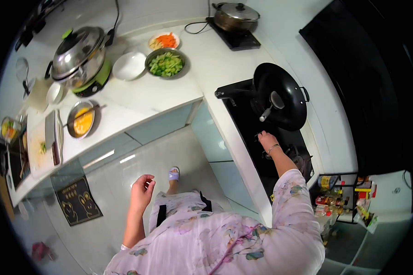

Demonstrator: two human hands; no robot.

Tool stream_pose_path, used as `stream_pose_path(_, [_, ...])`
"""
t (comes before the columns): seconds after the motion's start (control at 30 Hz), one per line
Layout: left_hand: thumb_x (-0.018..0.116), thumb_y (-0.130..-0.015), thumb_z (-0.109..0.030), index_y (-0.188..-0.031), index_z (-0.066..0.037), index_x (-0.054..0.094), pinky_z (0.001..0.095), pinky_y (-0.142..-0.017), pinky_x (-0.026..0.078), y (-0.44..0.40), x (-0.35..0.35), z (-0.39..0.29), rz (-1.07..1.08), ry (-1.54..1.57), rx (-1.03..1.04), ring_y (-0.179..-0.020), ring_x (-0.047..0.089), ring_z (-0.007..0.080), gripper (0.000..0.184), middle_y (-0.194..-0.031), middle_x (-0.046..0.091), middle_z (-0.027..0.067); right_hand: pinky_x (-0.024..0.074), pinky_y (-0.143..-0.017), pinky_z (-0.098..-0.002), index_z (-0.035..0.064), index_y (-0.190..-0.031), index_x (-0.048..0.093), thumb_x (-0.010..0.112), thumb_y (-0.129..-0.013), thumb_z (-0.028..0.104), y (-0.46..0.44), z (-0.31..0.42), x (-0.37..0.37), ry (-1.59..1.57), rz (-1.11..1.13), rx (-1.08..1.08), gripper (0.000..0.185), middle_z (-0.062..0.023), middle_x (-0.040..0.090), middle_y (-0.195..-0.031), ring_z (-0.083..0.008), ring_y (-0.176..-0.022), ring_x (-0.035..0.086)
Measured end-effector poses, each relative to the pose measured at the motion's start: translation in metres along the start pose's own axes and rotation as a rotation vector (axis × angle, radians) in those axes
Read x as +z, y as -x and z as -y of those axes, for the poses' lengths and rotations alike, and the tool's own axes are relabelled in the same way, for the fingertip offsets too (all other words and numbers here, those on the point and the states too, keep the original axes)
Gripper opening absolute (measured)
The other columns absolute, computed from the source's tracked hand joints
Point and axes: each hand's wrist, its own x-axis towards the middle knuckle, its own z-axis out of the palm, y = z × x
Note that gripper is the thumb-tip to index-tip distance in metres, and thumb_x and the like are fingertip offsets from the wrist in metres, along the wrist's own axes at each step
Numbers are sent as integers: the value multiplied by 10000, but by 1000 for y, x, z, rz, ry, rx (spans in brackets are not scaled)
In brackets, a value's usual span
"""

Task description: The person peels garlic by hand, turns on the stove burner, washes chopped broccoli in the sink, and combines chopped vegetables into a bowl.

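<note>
My right hand (269, 141) reaches over the black gas stove (244, 120), its fingers pinched at a small dark knob (257, 136), which they mostly hide. Just beyond it, a black wok (287, 82) sits on the far burner, its handle pointing left. A ladle (275, 101) rests in the wok with its grip towards me. My left hand (143, 190) hangs in the air over the floor, holding nothing, with loosely bent fingers.
On the left counter are chopped green vegetables in a bowl (182, 68), a plate of carrot (166, 41), a white plate (129, 66), beaten egg in a bowl (82, 120), a steamer (78, 52), and a cleaver (50, 133) on a cutting board (36, 149). Bottles (330, 201) stand right.
</note>
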Motion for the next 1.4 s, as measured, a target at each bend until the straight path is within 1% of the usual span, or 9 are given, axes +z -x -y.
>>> stream_pose_path(0.53, [624, -769, -38, -932, -7, 583, 259, -525, 435, -86, 5, -65, 229, -122, 318, -564, 519, 144, 171, -741, 582, 80, 517, -713, -347, 97, -1006, 540, 499, -811, 103, 12, 9, 2, -54, -46, 169, 199, -124, 518, -973, -270, -889, 567])
stream_pose_path(0.7, [635, -758, -53, -969, -28, 582, 282, -542, 451, -150, -7, -97, 176, -164, 535, -651, 555, 177, 219, -879, 588, 108, 473, -669, -394, 120, -893, 523, 486, -839, 178, 22, 36, -5, -133, -325, 356, 88, -92, 525, -965, -278, -854, 542])
stream_pose_path(0.8, [624, -798, -138, -1225, -25, 463, 380, -933, 389, -241, -34, -140, -315, -317, 914, -1135, 467, 319, 470, -1224, 489, 180, 450, -693, -418, 83, -832, 572, 497, -830, 194, 45, 67, 0, -400, -628, 343, 134, -96, 548, -873, -282, -869, 530])
stream_pose_path(0.87, [592, -837, -210, -1332, -9, 329, 412, -1046, 248, -303, -52, -196, -561, -372, 952, -1286, 284, 373, 595, -1368, 344, 194, 405, -861, -415, 73, -866, 596, 520, -821, 208, 81, 91, -32, -778, -510, 463, 161, -91, 583, -956, -275, -931, 530])
stream_pose_path(1.07, [389, -899, -485, -1364, 20, 254, 412, -1083, 159, -367, -72, -464, -1105, -473, 988, -1327, 189, 362, 700, -1427, 227, 213, 345, -956, -472, 74, -770, 604, 603, -765, 165, 198, 146, -28, -646, -807, 639, 91, -64, 589, -999, -252, -968, 536])
stream_pose_path(1.23, [204, -848, -668, -1413, -37, 124, 481, -1087, 28, -257, 17, -677, -1002, -287, 1124, -1363, 78, 328, 851, -1469, 107, 179, 380, -855, -453, 61, -727, 590, 664, -703, 123, 296, 166, -35, -534, -998, 803, 100, -83, 585, -974, -304, -895, 526])
stream_pose_path(1.3, [421, -762, -696, -1395, -58, 208, 496, -1049, 180, -138, 85, -734, -599, 270, 1511, -1333, 189, 333, 924, -1447, 189, 185, 362, -891, -488, 75, -737, 589, 669, -704, 139, 319, 176, -31, -532, -990, 878, 107, -77, 580, -988, -289, -914, 527])
stream_pose_path(1.37, [494, -817, -524, -1365, 36, 222, 409, -1098, 123, 43, 112, -722, -502, 104, 1651, -1339, 162, 347, 830, -1428, 195, 230, 335, -932, -532, 97, -766, 588, 665, -712, 147, 337, 185, -39, -543, -1002, 970, 106, -68, 572, -1008, -280, -922, 526])
stream_pose_path(1.4, [516, -780, -563, -1385, -26, 228, 515, -1077, 95, 101, 134, -715, -445, 186, 1805, -1347, 131, 359, 858, -1453, 154, 202, 335, -932, -532, 97, -766, 588, 665, -712, 147, 343, 188, -39, -541, -1001, 976, 106, -68, 572, -1008, -280, -922, 526])
